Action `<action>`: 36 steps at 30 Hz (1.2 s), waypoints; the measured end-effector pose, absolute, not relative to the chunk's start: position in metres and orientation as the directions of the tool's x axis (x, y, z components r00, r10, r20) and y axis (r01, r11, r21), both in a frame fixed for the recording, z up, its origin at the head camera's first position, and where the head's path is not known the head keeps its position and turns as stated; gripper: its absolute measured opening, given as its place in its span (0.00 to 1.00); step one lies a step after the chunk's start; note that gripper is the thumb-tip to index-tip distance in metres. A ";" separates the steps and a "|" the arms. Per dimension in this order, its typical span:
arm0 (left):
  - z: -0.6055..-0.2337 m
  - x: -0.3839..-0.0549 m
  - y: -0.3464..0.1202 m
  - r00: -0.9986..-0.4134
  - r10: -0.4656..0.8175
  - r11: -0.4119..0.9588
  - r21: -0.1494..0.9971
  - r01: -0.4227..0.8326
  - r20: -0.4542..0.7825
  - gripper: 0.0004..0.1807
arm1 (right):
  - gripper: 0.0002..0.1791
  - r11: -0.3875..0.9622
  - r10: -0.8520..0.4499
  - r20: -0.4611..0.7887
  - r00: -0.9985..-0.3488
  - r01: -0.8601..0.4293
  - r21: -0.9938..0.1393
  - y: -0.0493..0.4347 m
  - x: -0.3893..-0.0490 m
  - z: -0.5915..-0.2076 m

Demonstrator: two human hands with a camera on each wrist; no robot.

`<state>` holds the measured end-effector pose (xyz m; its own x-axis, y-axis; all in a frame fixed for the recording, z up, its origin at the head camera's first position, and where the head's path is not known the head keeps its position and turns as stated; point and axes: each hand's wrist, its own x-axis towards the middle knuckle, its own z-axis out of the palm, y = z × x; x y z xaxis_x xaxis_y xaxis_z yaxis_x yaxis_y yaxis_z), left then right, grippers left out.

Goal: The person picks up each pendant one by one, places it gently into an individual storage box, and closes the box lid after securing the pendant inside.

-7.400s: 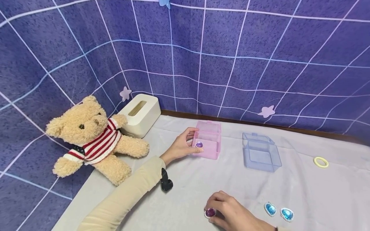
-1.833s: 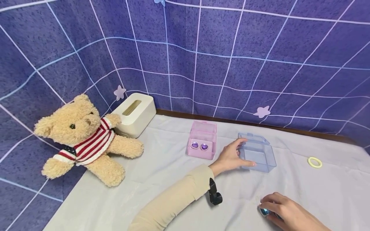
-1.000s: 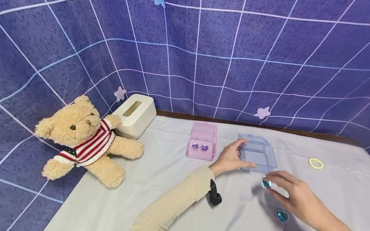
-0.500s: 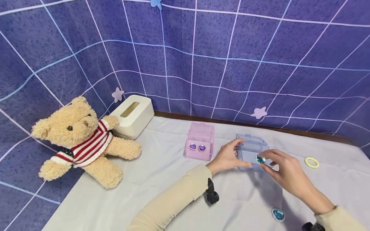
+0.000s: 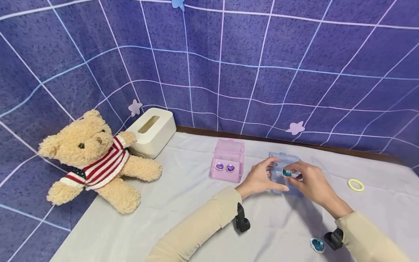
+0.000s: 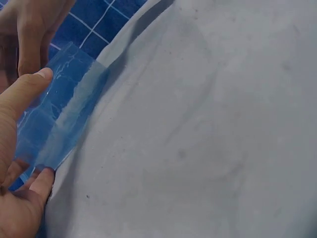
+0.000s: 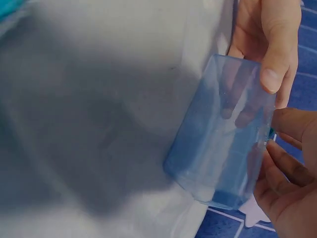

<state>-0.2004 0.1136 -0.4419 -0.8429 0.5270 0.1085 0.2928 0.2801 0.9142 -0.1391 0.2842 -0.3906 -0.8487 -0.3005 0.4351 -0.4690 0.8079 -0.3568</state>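
Observation:
My left hand (image 5: 260, 178) holds the translucent blue box (image 5: 277, 179) by its left side, thumb at the front and fingers behind. Its lid stands open at the back. Between thumb and fingertips, my right hand (image 5: 312, 183) pinches a teal jewel (image 5: 286, 173) with a sparkly white rim, over the box opening. In the right wrist view the box wall (image 7: 218, 134) mostly hides that jewel. Another teal jewel (image 5: 317, 245), heart-shaped, lies on the cloth near the right forearm. Two purple jewels (image 5: 230, 168) sit side by side in the open pink box (image 5: 226, 177) to the left.
A teddy bear (image 5: 108, 163) in a striped sweater sits at the left, against a cream tissue box (image 5: 152, 133). A pale yellow ring (image 5: 355, 185) lies at the right. Purple grid-patterned fabric (image 5: 209, 72) hangs behind the white-covered table (image 5: 203, 218).
Earlier, a second purple jewel went into the pink box, and my left hand moved from it to the blue box. My right hand lifted a teal jewel and brought it over the blue box.

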 end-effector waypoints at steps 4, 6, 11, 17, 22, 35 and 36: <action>-0.442 -0.200 0.114 -0.849 0.519 0.308 0.905 0.293 0.098 0.48 | 0.12 0.813 -0.301 0.370 -0.879 -0.440 -0.383 0.283 -0.149 -0.394; -0.442 -0.199 0.115 -0.851 0.517 0.316 0.903 0.289 0.092 0.48 | 0.11 0.821 -0.311 0.331 -0.891 -0.427 -0.378 0.282 -0.153 -0.394; -0.443 -0.199 0.115 -0.850 0.517 0.321 0.899 0.299 0.098 0.49 | 0.09 0.834 -0.338 0.257 -0.905 -0.415 -0.364 0.279 -0.159 -0.395; -0.442 -0.198 0.115 -0.843 0.523 0.325 0.885 0.334 0.126 0.49 | 0.09 0.842 -0.344 0.226 -0.911 -0.406 -0.355 0.277 -0.164 -0.396; -0.442 -0.199 0.114 -0.844 0.521 0.323 0.885 0.335 0.130 0.49 | 0.09 0.859 -0.313 0.173 -0.934 -0.356 -0.369 0.275 -0.167 -0.397; -0.443 -0.201 0.114 -0.847 0.515 0.341 0.874 0.346 0.135 0.49 | 0.11 0.868 -0.318 0.159 -0.935 -0.355 -0.348 0.274 -0.171 -0.400; -0.443 -0.201 0.114 -0.846 0.516 0.340 0.873 0.348 0.136 0.49 | 0.11 0.869 -0.319 0.153 -0.935 -0.354 -0.346 0.273 -0.171 -0.399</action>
<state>-0.2011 0.1139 -0.4429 -0.8460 0.5155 0.1363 0.3482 0.3404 0.8734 -0.1714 0.2734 -0.3994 -0.9352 -0.3193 0.1534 -0.3535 0.8690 -0.3461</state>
